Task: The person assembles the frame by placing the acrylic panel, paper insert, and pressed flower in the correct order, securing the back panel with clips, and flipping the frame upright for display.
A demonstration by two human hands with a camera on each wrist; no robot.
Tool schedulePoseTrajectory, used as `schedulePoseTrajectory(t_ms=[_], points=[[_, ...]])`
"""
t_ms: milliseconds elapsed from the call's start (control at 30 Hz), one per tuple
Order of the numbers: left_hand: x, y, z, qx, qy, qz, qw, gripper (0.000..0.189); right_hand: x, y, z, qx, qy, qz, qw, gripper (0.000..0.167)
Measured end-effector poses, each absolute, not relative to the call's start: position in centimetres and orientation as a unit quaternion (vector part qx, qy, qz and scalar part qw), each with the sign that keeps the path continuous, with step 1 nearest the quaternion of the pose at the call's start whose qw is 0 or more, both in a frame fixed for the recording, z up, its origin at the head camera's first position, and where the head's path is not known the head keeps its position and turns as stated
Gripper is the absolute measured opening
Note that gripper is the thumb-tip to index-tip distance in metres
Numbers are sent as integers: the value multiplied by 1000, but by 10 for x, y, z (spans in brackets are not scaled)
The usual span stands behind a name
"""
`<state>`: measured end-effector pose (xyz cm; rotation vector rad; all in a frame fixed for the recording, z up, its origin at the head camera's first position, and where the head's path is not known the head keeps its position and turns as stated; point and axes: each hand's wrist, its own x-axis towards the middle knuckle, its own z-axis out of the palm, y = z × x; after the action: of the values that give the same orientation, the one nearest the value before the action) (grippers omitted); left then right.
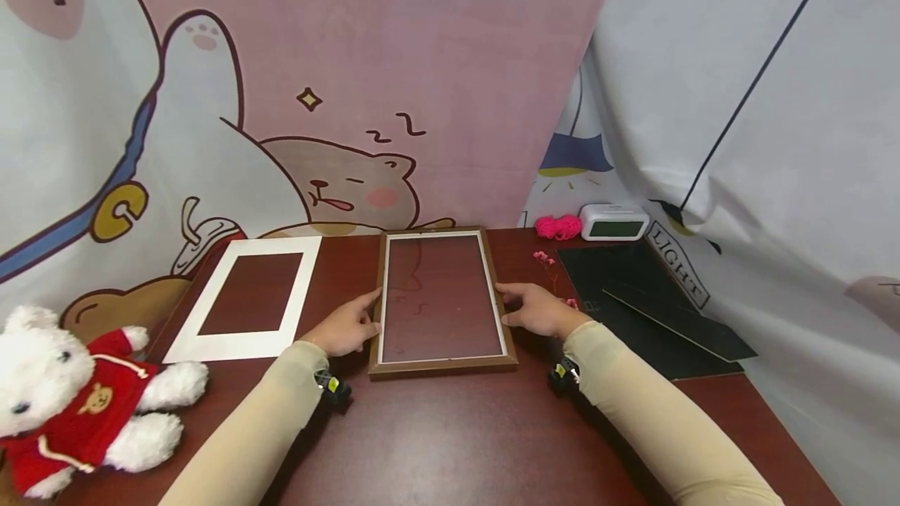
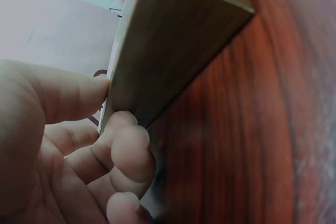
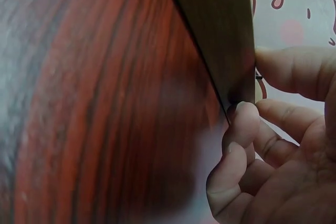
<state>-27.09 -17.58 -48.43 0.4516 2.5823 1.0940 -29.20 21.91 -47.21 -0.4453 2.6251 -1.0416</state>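
Note:
A brown wooden picture frame (image 1: pixel 443 369) with a white inner lip lies flat on the dark red table, around a clear, glossy pane (image 1: pixel 443 299). At its left side my left hand (image 1: pixel 344 326) holds the edge, the index finger reaching along the rim. My right hand (image 1: pixel 537 309) holds the opposite side in much the same way. In the left wrist view, thumb and fingers (image 2: pixel 131 153) meet at the frame's side wall (image 2: pixel 168 40). The right wrist view has curled fingers (image 3: pixel 244 129) against the other side wall (image 3: pixel 223 30).
Left of the frame lies a white mat board (image 1: pixel 211 346) with a rectangular window. A white plush toy (image 1: pixel 98 404) in red sits front left. Black boards (image 1: pixel 612 272), a pink flower sprig (image 1: pixel 544 258), pink yarn (image 1: pixel 558 227) and a white digital clock (image 1: pixel 615 213) are at right.

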Motion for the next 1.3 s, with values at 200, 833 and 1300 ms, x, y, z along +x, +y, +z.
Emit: schedulePoseTrajectory(t_ms=[200, 833, 1300], points=[[-271, -179, -484, 155, 901, 379, 144, 74, -294, 216, -478, -169, 911, -356, 124, 70], [-281, -261, -469, -7, 949, 315, 13, 72, -290, 214, -476, -165, 901, -372, 150, 72], [-283, -274, -484, -75, 965, 249, 27, 83, -292, 215, -476, -147, 899, -377, 168, 72]])
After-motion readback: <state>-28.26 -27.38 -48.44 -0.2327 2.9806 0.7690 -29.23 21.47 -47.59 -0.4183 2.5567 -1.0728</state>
